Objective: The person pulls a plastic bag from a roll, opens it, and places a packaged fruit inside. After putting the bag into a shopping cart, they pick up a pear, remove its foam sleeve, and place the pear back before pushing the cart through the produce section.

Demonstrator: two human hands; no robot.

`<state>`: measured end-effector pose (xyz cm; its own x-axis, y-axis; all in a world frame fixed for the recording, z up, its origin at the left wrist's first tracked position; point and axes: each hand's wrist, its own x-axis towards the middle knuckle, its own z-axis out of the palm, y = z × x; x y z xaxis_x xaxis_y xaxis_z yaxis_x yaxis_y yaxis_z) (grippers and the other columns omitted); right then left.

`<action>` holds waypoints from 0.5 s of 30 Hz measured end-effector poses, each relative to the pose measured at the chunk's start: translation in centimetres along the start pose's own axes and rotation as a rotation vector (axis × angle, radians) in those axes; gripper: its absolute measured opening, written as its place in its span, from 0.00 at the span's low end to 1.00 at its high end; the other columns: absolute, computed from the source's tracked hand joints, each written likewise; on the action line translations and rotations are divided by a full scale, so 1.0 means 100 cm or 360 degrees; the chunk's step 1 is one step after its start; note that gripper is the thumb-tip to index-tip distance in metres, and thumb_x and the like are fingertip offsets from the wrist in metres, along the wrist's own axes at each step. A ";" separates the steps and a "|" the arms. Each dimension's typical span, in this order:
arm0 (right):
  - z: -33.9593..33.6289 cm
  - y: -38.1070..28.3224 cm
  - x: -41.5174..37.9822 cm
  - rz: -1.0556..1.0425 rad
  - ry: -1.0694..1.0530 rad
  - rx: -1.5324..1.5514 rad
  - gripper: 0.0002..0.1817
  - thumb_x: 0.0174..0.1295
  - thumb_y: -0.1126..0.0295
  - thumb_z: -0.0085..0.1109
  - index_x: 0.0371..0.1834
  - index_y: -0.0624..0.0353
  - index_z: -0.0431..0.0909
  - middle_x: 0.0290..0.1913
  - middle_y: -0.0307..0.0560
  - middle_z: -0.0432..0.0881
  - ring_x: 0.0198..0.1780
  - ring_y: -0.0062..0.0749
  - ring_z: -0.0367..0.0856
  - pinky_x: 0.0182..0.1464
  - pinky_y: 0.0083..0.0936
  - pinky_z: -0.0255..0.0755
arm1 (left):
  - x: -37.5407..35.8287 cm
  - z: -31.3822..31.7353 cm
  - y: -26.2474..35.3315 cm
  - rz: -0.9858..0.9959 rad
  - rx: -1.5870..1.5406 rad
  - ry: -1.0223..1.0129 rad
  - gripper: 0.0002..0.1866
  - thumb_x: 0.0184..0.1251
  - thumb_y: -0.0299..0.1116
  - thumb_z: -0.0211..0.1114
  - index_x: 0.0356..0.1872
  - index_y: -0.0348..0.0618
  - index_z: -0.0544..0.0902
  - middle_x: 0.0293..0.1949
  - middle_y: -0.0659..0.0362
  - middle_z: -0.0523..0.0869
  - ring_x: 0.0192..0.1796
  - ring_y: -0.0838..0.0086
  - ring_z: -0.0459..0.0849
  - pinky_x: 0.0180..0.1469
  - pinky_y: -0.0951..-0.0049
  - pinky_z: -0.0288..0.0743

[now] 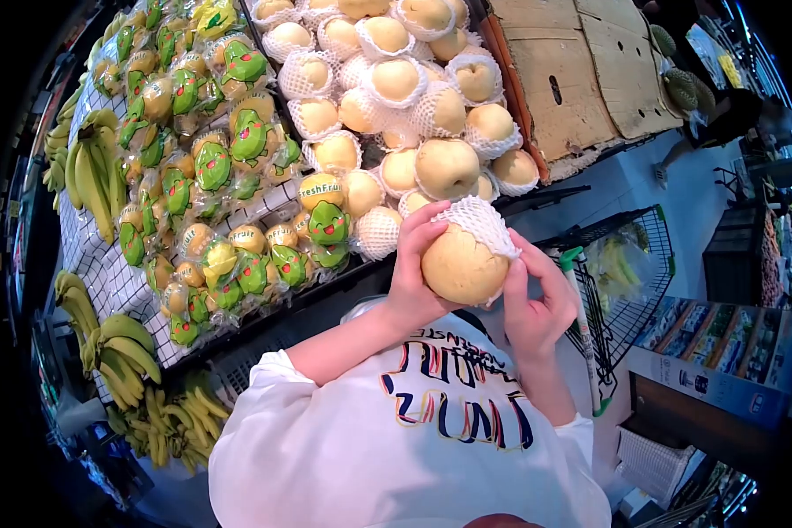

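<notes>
Head view: pear (460, 264) clasped between left hand (411, 268) and right hand (534, 304), foam net (475, 220) half peeled, lifted off display pile (396, 79), not yet in cart (629, 282).

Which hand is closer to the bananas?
Left. The left hand holds the pear on the side toward the bananas; the right hand holds its far side, toward the shopping cart.

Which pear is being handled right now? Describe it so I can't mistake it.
Start at the pear display, then drop to its near edge. The pear is held off the shelf between the left hand and right hand, its foam net pulled halfway off.
</notes>
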<state>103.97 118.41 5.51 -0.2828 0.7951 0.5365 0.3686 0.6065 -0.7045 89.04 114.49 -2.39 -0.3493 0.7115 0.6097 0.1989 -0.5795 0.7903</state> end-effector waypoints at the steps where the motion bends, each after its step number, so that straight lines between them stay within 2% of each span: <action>1: -0.002 -0.001 0.001 0.0037 -0.0011 -0.0040 0.08 0.59 0.82 0.63 0.41 0.69 0.81 0.44 0.60 0.89 0.42 0.43 0.90 0.49 0.31 0.82 | 0.000 -0.001 0.000 -0.0001 -0.0062 -0.0004 0.53 0.38 0.31 0.88 0.67 0.48 0.62 0.68 0.41 0.64 0.68 0.50 0.71 0.67 0.55 0.72; 4: -0.004 0.003 -0.002 0.0129 -0.0063 0.0064 0.11 0.59 0.81 0.64 0.46 0.68 0.81 0.48 0.59 0.88 0.47 0.39 0.89 0.50 0.29 0.82 | -0.006 0.003 -0.006 -0.0005 -0.0168 0.0041 0.52 0.39 0.29 0.88 0.66 0.48 0.62 0.68 0.40 0.64 0.68 0.50 0.71 0.67 0.55 0.72; 8: -0.003 -0.004 -0.002 0.0513 -0.0253 0.0615 0.24 0.63 0.70 0.65 0.62 0.65 0.74 0.60 0.55 0.80 0.58 0.36 0.82 0.58 0.31 0.77 | -0.004 -0.001 -0.010 0.0125 -0.0065 -0.0003 0.49 0.41 0.25 0.85 0.65 0.49 0.63 0.69 0.41 0.63 0.70 0.48 0.70 0.68 0.54 0.72; 10: -0.001 0.008 -0.009 0.0570 -0.0416 0.0921 0.32 0.66 0.62 0.65 0.70 0.63 0.66 0.66 0.53 0.74 0.64 0.36 0.76 0.63 0.33 0.73 | 0.006 -0.007 -0.005 0.0340 0.0022 -0.0124 0.45 0.41 0.22 0.83 0.64 0.52 0.68 0.68 0.43 0.65 0.71 0.47 0.69 0.68 0.53 0.72; 11: 0.002 0.014 -0.012 0.0495 -0.0491 0.0996 0.40 0.67 0.53 0.61 0.75 0.64 0.58 0.71 0.55 0.68 0.69 0.40 0.70 0.70 0.37 0.65 | 0.009 -0.008 -0.003 0.0445 0.0065 -0.0186 0.44 0.41 0.20 0.82 0.63 0.54 0.71 0.67 0.45 0.66 0.71 0.46 0.68 0.68 0.53 0.72; 14: 0.009 0.015 -0.020 0.0624 -0.0310 0.1409 0.41 0.67 0.51 0.58 0.76 0.66 0.56 0.72 0.57 0.65 0.72 0.41 0.67 0.72 0.38 0.61 | 0.005 -0.006 -0.001 0.0451 0.0113 -0.0209 0.40 0.39 0.17 0.80 0.59 0.59 0.79 0.66 0.48 0.66 0.73 0.46 0.65 0.69 0.51 0.71; 15: 0.011 0.017 -0.022 0.0606 -0.0252 0.1379 0.42 0.67 0.49 0.56 0.76 0.67 0.55 0.71 0.58 0.65 0.71 0.42 0.67 0.73 0.37 0.61 | 0.004 -0.004 0.000 0.0377 0.0029 -0.0206 0.36 0.40 0.17 0.79 0.55 0.63 0.85 0.66 0.49 0.65 0.72 0.47 0.65 0.68 0.51 0.71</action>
<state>104.26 117.72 2.67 -0.4192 0.8907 0.1761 -0.3045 0.0448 -0.9515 88.54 114.65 -2.15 -0.1715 0.6024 0.7795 0.2782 -0.7294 0.6249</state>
